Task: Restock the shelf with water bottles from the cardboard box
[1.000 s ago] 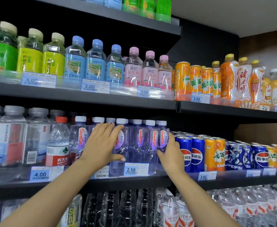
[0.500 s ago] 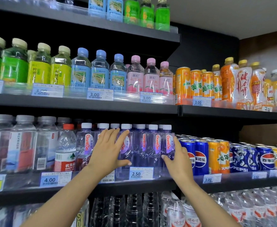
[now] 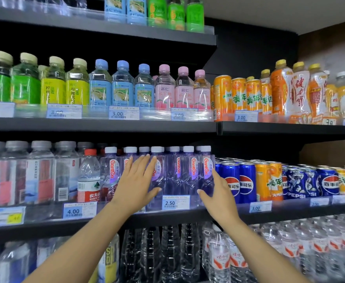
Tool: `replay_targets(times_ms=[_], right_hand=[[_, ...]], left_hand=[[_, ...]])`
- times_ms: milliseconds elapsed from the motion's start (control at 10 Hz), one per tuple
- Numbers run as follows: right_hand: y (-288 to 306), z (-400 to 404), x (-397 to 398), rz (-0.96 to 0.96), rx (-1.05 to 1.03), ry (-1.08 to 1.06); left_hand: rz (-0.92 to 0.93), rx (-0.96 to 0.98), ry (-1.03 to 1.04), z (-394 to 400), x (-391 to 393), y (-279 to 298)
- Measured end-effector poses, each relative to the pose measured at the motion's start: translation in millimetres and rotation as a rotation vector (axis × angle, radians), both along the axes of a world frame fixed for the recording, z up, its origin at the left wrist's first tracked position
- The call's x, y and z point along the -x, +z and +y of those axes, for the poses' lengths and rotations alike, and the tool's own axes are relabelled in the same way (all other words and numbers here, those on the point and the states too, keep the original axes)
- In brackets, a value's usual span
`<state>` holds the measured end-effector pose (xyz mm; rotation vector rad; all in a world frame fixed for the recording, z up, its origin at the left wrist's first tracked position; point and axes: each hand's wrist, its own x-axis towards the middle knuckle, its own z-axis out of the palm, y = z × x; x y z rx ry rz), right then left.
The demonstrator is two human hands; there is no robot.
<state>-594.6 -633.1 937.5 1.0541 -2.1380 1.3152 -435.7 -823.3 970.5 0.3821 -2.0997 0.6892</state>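
Item: Ganten bottles (image 3: 175, 172), purple-tinted, white caps. They stand in a tight block at centre frame on the middle shelf (image 3: 167, 216), above the 2.50 tag (image 3: 174, 202).

Your left hand (image 3: 136, 184): grip open, fingers straight and spread, flat against the fronts of the left bottles of the block. It holds nothing.

Your right hand (image 3: 218, 198): grip open, fingers straight, laid on the right end of the block, just beside the blue cans (image 3: 239, 182). It holds nothing.

Neighbours: red-cap bottle (image 3: 89, 176) just left of the block; grey-cap bottles (image 3: 30, 172) at far left.

Cardboard box: not in view.

Progress, as judged: the Ganten row looks full across its front, with more caps showing behind, so the placing here seems largely done. You appear to be squaring the block up between your palms. Left to do: finish straightening the fronts. Whether bottles remain in the box cannot be told from here, nor whether the back of the row is filled.
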Motion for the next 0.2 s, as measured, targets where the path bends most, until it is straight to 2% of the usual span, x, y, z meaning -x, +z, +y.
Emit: replay_targets(times_ms=[200], right_hand=[[-12,6,-21,0.03,-0.045,0.039]], left_hand=[[0.029,-0.059,-0.052,18,-24,-22]])
